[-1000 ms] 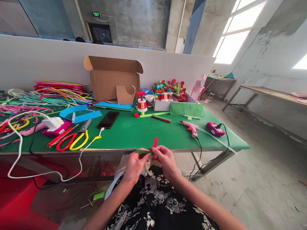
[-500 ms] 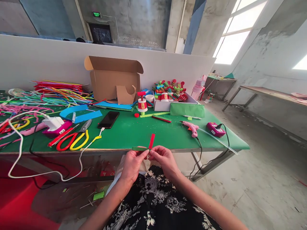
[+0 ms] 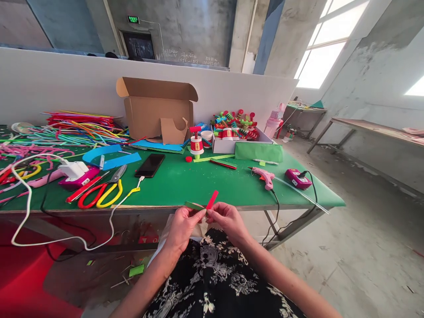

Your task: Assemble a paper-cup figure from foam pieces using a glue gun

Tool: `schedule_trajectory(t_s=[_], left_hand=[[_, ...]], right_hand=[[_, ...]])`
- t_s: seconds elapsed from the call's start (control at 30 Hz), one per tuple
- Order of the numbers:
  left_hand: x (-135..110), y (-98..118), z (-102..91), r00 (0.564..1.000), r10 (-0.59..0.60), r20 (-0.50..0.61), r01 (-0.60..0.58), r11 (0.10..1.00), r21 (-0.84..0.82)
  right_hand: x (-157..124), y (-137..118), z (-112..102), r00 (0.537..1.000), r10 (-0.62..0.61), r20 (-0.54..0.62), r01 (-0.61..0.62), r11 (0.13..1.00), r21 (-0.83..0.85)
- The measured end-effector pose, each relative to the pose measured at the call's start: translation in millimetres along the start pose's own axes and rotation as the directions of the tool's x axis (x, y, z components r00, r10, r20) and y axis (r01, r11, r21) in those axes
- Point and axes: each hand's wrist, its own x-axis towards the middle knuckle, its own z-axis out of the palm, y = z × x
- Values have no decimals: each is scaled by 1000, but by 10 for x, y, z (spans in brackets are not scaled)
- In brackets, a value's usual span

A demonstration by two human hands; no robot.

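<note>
Just in front of the table edge, my left hand (image 3: 186, 223) pinches a green paper strip (image 3: 194, 205), which points out to the left. My right hand (image 3: 225, 217) meets it, fingers closed on a red paper strip (image 3: 212, 199) that stands up and leans right. Both strips cross where my thumbs come together; the fingertips hide the joint. Beyond my hands on the table stands a red and white paper cup figure (image 3: 196, 145) on a light green base, with a red round cap (image 3: 188, 159) beside it.
A pink glue gun (image 3: 264, 176) lies to the right, near a purple power socket (image 3: 298, 178). On the left are scissors (image 3: 111, 187), a phone (image 3: 150, 165) and a pile of pipe cleaners (image 3: 79, 128). A box of finished figures (image 3: 235, 132) stands behind, beside an open cardboard box (image 3: 159, 110).
The red strip has tilted to the right and the green strip's free end has risen slightly. Both hands stay nearly in place.
</note>
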Motion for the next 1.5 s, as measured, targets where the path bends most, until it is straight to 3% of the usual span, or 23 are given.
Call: schedule_trajectory(t_s=[0.1, 0.2, 0.37, 0.53, 0.7, 1.0, 1.27, 1.5], left_hand=[[5, -20, 35, 998, -52, -18, 51, 996, -77], [11, -42, 57, 997, -33, -72, 23, 991, -132], [9, -29, 29, 998, -8, -64, 5, 999, -49], [-14, 8, 56, 997, -42, -66, 38, 997, -61], [-8, 24, 45, 996, -37, -87, 26, 992, -124], [-11, 52, 28, 992, -125, 19, 126, 977, -173], [-28, 89, 63, 996, -87, -7, 85, 991, -101], [-35, 98, 87, 997, -53, -50, 51, 998, -47]], right_hand=[[-14, 19, 52, 994, -69, -91, 72, 997, 32], [-29, 42, 85, 990, -77, -117, 84, 995, 54], [-24, 79, 70, 994, -48, -94, 50, 998, 24], [-25, 83, 82, 984, -81, -157, 86, 996, 21], [-27, 16, 58, 996, -33, -86, 39, 997, 70], [36, 115, 13, 992, 125, -9, -110, 908, 405], [-11, 46, 67, 993, 112, 31, -115, 915, 386], [-14, 49, 68, 995, 103, -3, -96, 935, 341]])
